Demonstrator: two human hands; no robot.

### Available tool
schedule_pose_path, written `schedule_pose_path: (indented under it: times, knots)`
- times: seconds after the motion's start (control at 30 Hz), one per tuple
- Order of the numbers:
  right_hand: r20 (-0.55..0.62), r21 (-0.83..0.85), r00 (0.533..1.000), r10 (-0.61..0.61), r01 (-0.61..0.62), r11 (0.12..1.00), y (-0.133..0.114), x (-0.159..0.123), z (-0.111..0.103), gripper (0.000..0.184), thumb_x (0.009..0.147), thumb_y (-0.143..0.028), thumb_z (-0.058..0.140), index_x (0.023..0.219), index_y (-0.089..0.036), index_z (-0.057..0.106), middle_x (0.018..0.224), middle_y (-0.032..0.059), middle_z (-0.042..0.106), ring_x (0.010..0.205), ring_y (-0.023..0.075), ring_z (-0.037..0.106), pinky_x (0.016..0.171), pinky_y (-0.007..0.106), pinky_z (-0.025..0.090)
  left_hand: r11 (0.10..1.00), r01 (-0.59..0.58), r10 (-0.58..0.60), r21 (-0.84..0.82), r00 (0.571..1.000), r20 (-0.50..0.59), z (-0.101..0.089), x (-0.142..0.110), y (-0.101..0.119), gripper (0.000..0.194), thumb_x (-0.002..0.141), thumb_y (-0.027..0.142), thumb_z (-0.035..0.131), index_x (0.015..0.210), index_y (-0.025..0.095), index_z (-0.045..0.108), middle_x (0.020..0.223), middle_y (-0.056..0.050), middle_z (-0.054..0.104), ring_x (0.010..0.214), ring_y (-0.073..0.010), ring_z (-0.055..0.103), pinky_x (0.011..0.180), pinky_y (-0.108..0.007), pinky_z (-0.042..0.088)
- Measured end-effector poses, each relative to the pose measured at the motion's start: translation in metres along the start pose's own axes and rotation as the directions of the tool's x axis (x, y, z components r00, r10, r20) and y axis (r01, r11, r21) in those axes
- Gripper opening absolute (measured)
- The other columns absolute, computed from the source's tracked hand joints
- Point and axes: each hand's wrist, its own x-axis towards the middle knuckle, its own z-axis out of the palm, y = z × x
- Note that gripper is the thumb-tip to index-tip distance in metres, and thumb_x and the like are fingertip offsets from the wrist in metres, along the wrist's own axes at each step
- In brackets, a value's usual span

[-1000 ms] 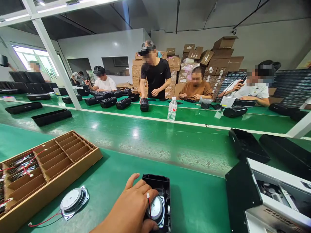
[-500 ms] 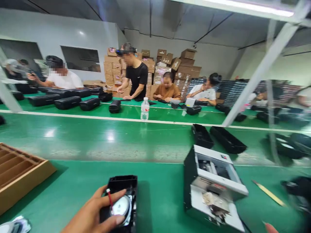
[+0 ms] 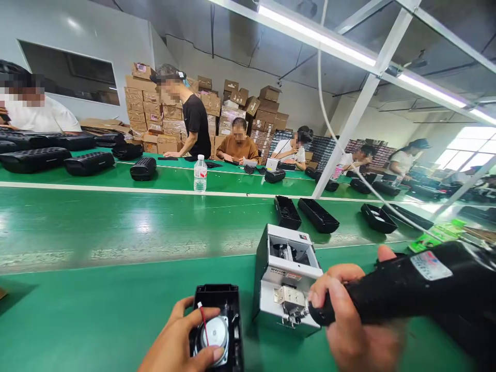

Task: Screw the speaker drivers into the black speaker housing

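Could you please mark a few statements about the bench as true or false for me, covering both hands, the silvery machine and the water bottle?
1. The left hand has its fingers on the round speaker. True.
2. The right hand holds a pencil. False: it grips a black handheld tool.
3. The speaker lies in an open black housing. True.
4. The silvery machine stands left of the housing. False: it stands to the right.
5. The water bottle stands upright. True.
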Motion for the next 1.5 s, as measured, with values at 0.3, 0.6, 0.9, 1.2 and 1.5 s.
schedule_pose_path:
  times: [0.3, 0.6, 0.9, 1.2, 1.5]
  knots:
    - [0.05, -0.103, 0.998, -0.032, 0.037, 0.994, 0.018, -0.018, 0.003, 0.056, 0.108, -0.031, 0.074, 0.153, -0.029, 0.04, 0.077, -0.006, 0.06, 0.059, 0.0188, 0.057, 0.071, 0.038, 0.05, 1.0, 0.011, -0.013, 0.021, 0.996, 0.087, 0.004, 0.005, 0.016, 0.049, 0.078, 0.021, 0.069, 0.125, 0.031, 0.071, 0.16, -0.011, 0.037, 0.146, -0.039, 0.052, 0.126, -0.064, 0.035]
    - [0.119, 0.079, 0.963, 0.244, -0.254, 0.964, 0.011, -0.021, 0.035, 0.047, 0.11, -0.034, 0.073, 0.147, -0.031, 0.044, 0.073, -0.0046, 0.058, 0.053, 0.0195, 0.056, 0.054, 0.031, 0.053, 1.0, 0.001, -0.005, 0.031, 0.991, 0.13, 0.005, 0.007, 0.009, 0.053, 0.076, 0.02, 0.071, 0.128, 0.032, 0.068, 0.162, -0.012, 0.032, 0.141, -0.0387, 0.057, 0.124, -0.066, 0.038]
    - [0.224, 0.226, 0.965, 0.134, -0.185, 0.956, 0.033, -0.036, 0.079, 0.055, 0.117, -0.03, 0.06, 0.162, -0.04, 0.029, 0.089, -0.0045, 0.055, 0.062, 0.0144, 0.059, 0.064, 0.027, 0.056, 0.999, -0.023, 0.029, -0.042, 0.989, 0.146, 0.0, 0.007, 0.011, 0.045, 0.08, 0.039, 0.071, 0.124, 0.037, 0.071, 0.155, -0.01, 0.039, 0.137, -0.0358, 0.058, 0.119, -0.062, 0.043]
    - [0.257, 0.258, 0.944, 0.208, -0.275, 0.926, 0.058, -0.052, 0.075, 0.011, 0.117, -0.033, 0.063, 0.115, -0.029, 0.054, 0.091, -0.0047, 0.058, 0.066, 0.0137, 0.059, 0.069, 0.028, 0.054, 1.0, 0.031, -0.031, 0.001, 0.991, 0.131, 0.0, 0.004, 0.018, 0.046, 0.078, 0.042, 0.067, 0.123, 0.039, 0.071, 0.152, -0.006, 0.042, 0.139, -0.0359, 0.056, 0.117, -0.054, 0.044]
    - [0.287, 0.254, 0.926, 0.244, -0.319, 0.913, 0.062, -0.054, 0.076, 0.014, 0.116, -0.035, 0.065, 0.112, -0.026, 0.054, 0.095, -0.0031, 0.056, 0.066, 0.0141, 0.056, 0.065, 0.029, 0.052, 1.0, 0.024, -0.024, -0.002, 0.994, 0.104, -0.001, 0.003, 0.022, 0.044, 0.078, 0.042, 0.066, 0.121, 0.037, 0.071, 0.15, -0.008, 0.042, 0.138, -0.0344, 0.057, 0.118, -0.054, 0.043]
